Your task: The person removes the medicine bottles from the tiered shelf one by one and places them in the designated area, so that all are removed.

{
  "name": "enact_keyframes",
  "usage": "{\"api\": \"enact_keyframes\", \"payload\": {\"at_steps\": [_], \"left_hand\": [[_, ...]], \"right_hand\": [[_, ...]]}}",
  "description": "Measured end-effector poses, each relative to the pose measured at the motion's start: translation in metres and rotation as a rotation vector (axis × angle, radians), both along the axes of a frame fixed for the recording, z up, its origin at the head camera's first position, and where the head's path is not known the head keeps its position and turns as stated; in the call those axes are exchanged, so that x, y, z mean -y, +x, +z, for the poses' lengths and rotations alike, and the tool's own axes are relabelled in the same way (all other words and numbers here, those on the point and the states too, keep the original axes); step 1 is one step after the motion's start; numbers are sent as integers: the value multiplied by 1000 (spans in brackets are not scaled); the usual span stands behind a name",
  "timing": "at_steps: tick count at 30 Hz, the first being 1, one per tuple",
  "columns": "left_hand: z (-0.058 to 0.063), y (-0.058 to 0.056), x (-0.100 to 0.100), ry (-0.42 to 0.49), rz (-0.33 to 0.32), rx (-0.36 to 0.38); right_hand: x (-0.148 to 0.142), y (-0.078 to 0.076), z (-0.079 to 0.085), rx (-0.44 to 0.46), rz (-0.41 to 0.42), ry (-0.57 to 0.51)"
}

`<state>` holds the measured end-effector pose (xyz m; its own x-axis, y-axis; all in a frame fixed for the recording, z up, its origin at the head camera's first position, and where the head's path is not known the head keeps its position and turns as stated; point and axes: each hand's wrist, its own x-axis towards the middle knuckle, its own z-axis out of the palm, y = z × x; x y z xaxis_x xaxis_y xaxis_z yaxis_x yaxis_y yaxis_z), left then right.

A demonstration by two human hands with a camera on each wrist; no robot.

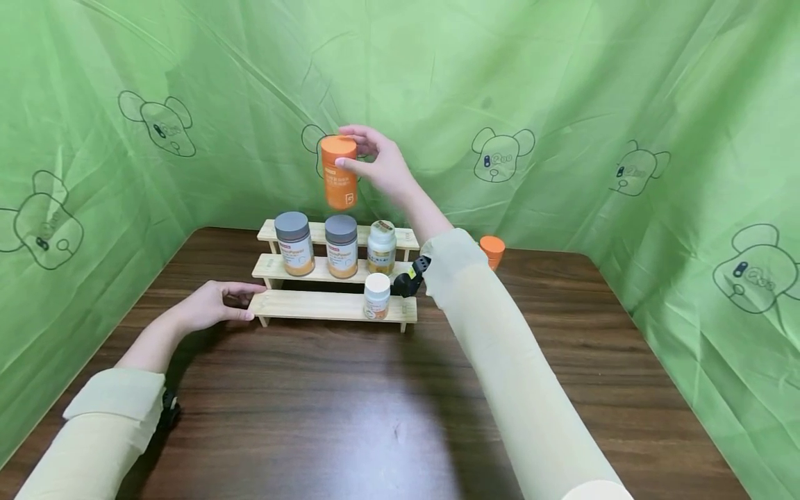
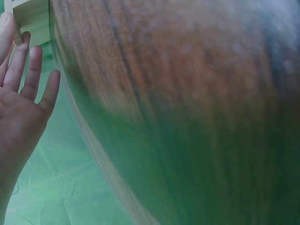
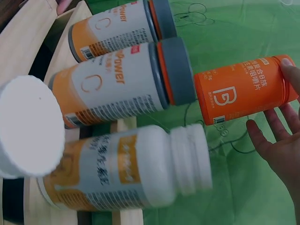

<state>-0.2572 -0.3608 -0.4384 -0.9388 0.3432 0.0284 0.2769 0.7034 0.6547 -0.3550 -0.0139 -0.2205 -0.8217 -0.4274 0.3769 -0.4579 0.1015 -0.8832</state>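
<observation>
My right hand (image 1: pixel 384 167) grips an orange bottle (image 1: pixel 339 184) near its lid and holds it upright above the back step of a tiered wooden stand (image 1: pixel 306 302). In the right wrist view the orange bottle (image 3: pixel 239 91) is apart from the stand. My left hand (image 1: pixel 209 305) pinches the left end of the lowest step between thumb and fingers; its other fingers (image 2: pixel 33 70) stretch away loosely. On the middle step stand two grey-lidded jars (image 1: pixel 295 243) (image 1: pixel 341 246) and a white-capped bottle (image 1: pixel 381 246). A small white bottle (image 1: pixel 377 297) stands at the right of the lowest step.
Another orange-lidded bottle (image 1: pixel 492 250) stands on the dark wooden table (image 1: pixel 562 361) right of the stand, partly behind my right sleeve. Green cloth (image 1: pixel 425 83) with bear-head drawings hangs at the back and both sides.
</observation>
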Motion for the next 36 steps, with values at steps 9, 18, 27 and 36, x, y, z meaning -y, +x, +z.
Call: {"api": "enact_keyframes", "payload": {"at_steps": [9, 18, 27, 36], "left_hand": [[3, 0, 0, -38, 13, 11], [7, 6, 1, -33, 11, 6], [4, 5, 1, -9, 2, 2], [2, 3, 0, -20, -5, -5]], "right_hand": [[-18, 3, 10, 14, -49, -28], [-35, -4, 14, 15, -73, -32], [-61, -9, 18, -25, -115, -37], [-90, 1, 25, -52, -112, -104]]}}
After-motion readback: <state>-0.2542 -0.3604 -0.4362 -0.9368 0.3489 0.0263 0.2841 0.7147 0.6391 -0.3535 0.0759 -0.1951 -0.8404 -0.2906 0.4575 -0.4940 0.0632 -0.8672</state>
